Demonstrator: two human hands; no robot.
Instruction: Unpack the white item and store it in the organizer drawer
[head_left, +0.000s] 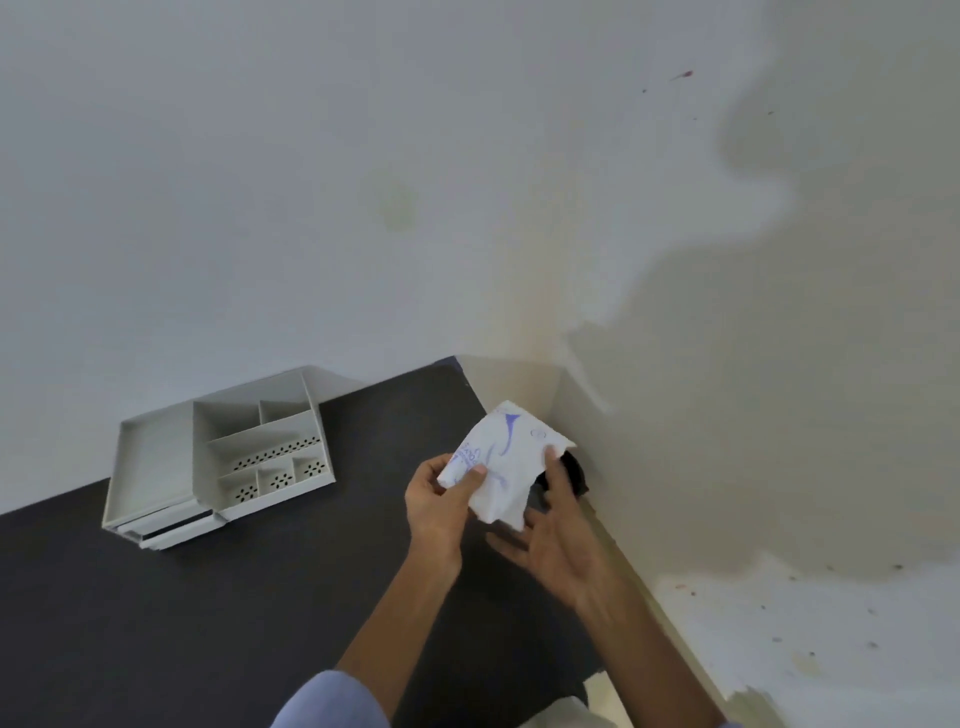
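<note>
A white packet (501, 460) with purple print is held up above the dark table (208, 623), near its far right corner. My left hand (441, 506) pinches its lower left edge between thumb and fingers. My right hand (558, 535) touches the packet's right edge with the thumb, the other fingers spread below it. The white organizer (218, 462) stands at the left of the table against the wall, with open compartments on top and shallow drawers at its front, slightly pulled out.
A small black object (576, 475) lies at the table's right edge, partly hidden behind the packet and my right hand. White walls close off the back and the right side. A pale object (571, 712) shows at the bottom edge.
</note>
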